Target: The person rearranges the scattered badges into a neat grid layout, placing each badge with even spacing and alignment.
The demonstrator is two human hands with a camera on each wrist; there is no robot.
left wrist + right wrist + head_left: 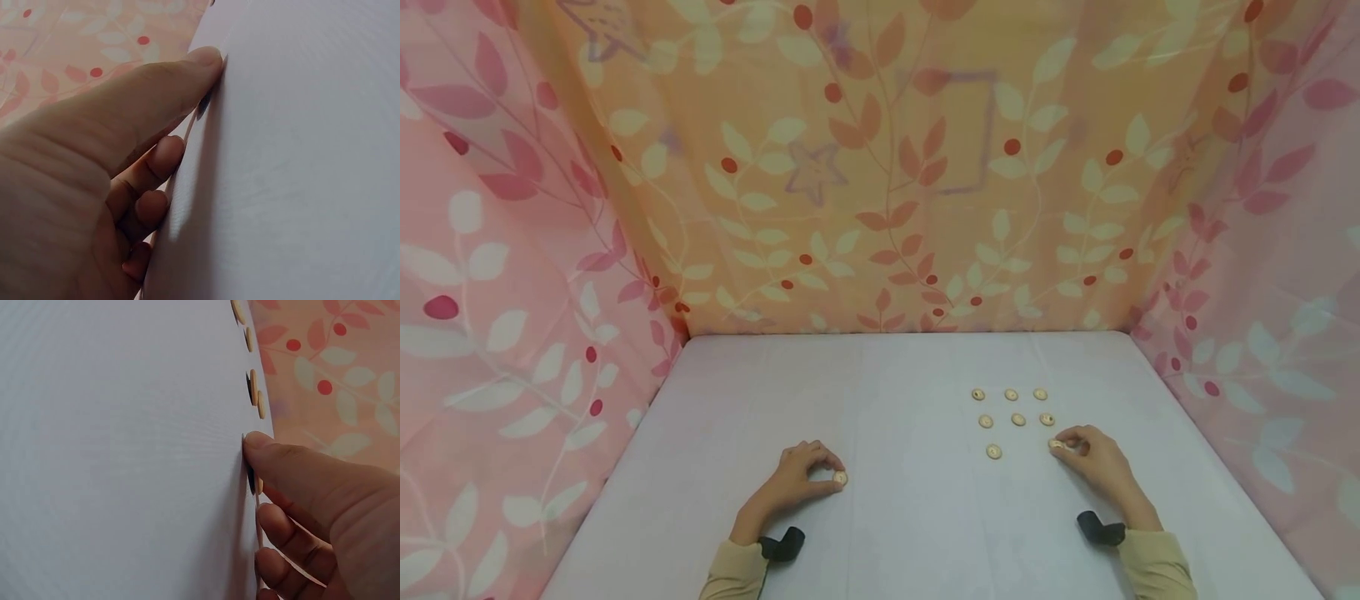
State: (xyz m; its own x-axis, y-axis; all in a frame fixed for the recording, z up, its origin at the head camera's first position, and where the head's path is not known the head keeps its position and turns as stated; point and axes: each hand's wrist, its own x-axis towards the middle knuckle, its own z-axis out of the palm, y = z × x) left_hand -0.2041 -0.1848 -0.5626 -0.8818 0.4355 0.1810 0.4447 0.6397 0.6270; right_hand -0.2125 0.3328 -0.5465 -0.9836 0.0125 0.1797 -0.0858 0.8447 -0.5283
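My left hand pinches a small round wooden disc between thumb and fingertips, low at the table surface left of centre. In the left wrist view the thumb hides that disc, and the other fingers curl loosely beneath. My right hand holds another wooden disc by its edge, at the right end of the nearest row. Beside it to the left lies a single disc. Two rows of discs, with a middle disc and a far one, lie beyond. The discs bear small dark marks, too small to read.
A white cloth covers the table. Floral curtains stand at its back, left and right. Both wrists carry a black strap mount, the left mount and the right mount.
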